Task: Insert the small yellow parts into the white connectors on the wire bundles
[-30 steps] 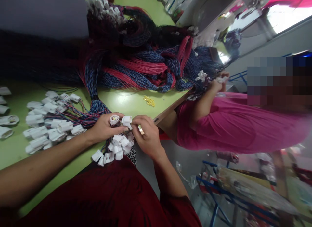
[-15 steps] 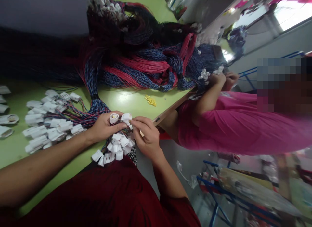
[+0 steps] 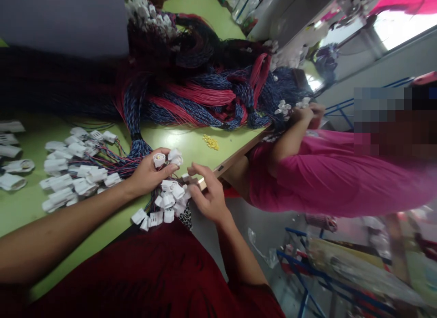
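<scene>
My left hand (image 3: pixel 150 173) is closed around wires that end in white plastic connectors (image 3: pixel 175 157), two of which stick up past the thumb. My right hand (image 3: pixel 208 190) is apart from them just to the right, its thumb and fingers spread with nothing visible between them. Below the hands, a cluster of white connectors (image 3: pixel 168 200) hangs at the table edge by my lap. More wired connectors (image 3: pixel 77 167) lie on the green table left of my left hand. A small heap of yellow pieces (image 3: pixel 210 141) sits beyond my right hand.
Thick bundles of blue and red wires (image 3: pixel 201 97) stretch across the back of the green table (image 3: pixel 174 135). At the right, a co-worker in a pink shirt (image 3: pixel 324 172) handles white connectors by the table's wooden edge (image 3: pixel 235 157). A blue metal rack (image 3: pixel 300 268) stands lower right.
My right hand has drawn away from the upper connector, and its fingers have opened. My left hand keeps its hold, with the upper connector tilted a little differently.
</scene>
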### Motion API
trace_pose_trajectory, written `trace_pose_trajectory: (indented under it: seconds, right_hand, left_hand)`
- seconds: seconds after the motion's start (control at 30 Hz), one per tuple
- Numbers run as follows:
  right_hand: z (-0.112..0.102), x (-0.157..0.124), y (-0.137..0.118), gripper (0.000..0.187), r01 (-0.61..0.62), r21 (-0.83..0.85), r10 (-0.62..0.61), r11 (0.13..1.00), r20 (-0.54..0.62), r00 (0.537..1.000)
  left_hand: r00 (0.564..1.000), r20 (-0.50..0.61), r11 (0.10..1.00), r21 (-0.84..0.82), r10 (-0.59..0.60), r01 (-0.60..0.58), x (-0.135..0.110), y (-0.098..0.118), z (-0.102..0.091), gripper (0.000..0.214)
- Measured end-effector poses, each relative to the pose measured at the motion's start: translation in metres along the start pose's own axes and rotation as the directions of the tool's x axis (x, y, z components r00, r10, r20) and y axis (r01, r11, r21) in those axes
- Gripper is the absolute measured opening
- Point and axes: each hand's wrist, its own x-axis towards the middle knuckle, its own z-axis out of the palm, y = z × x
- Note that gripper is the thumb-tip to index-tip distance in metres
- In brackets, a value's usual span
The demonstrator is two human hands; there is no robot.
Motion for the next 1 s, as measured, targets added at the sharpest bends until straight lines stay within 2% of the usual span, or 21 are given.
trace_pose_trajectory:
  seconds: [0.1,0.2,0.27,0.37,0.47,0.53,0.67,0.77,0.83,0.87,0.9,0.97,1.0]
  right_hand:
    - [-0.001,-0.020,0.000,0.051,0.013,-0.053,-0.009,0.999,0.070,0.998]
    - [0.001,-0.028,-0.004,0.034,0.021,-0.111,-0.016,0.994,0.043,0.999]
    - [0.002,-0.026,-0.006,0.024,-0.032,-0.100,0.030,0.994,-0.019,0.999]
    - [0.005,-0.016,-0.009,0.018,-0.221,-0.013,0.219,0.975,-0.111,0.969]
    - [0.009,-0.005,-0.012,0.022,-0.426,0.139,0.443,0.894,-0.132,0.887]
    - [0.013,0.001,-0.015,0.026,-0.478,0.194,0.501,0.857,-0.099,0.859]
    - [0.014,0.009,-0.018,0.027,-0.460,0.214,0.475,0.862,-0.021,0.880]
    - [0.004,0.015,-0.013,0.029,-0.439,0.234,0.418,0.867,0.138,0.898]
    - [-0.005,0.022,-0.001,0.030,-0.441,0.225,0.395,0.869,0.220,0.892]
    - [-0.008,0.027,0.007,0.030,-0.443,0.208,0.405,0.872,0.202,0.892]
    - [-0.011,0.033,0.018,0.030,-0.451,0.182,0.435,0.874,0.120,0.892]
    - [-0.011,0.046,0.041,0.025,-0.445,0.103,0.456,0.890,-0.185,0.870]
    - [-0.010,0.052,0.053,0.023,-0.454,0.073,0.455,0.888,-0.271,0.848]
  left_hand:
    - [0.999,-0.018,0.999,-0.033,-0.035,0.034,0.000,0.004,0.001,0.034]
    - [0.999,0.008,0.999,-0.017,-0.046,0.046,-0.001,0.007,0.000,0.032]
    - [0.998,0.044,0.999,0.011,-0.034,0.034,-0.002,0.008,-0.001,0.030]
    - [0.983,0.148,0.990,0.075,0.106,-0.118,-0.003,0.007,-0.003,0.024]
    - [0.928,0.254,0.947,0.099,0.274,-0.307,-0.005,0.005,-0.001,0.020]
    - [0.932,0.258,0.949,0.121,0.254,-0.292,-0.006,0.003,0.001,0.022]
    - [0.980,0.153,0.966,0.206,0.128,-0.158,-0.008,0.004,0.002,0.032]
    - [0.980,0.165,0.968,0.201,0.115,-0.148,-0.007,0.008,0.001,0.035]
    - [0.975,0.200,0.967,0.212,0.097,-0.140,-0.007,0.010,0.001,0.030]
    - [0.974,0.206,0.966,0.221,0.089,-0.135,-0.006,0.011,0.001,0.027]
    - [0.976,0.201,0.966,0.225,0.083,-0.129,-0.006,0.012,0.001,0.026]
    - [0.982,0.175,0.970,0.214,0.077,-0.114,-0.005,0.012,0.001,0.026]
    - [0.984,0.163,0.974,0.200,0.075,-0.107,-0.005,0.012,0.002,0.025]
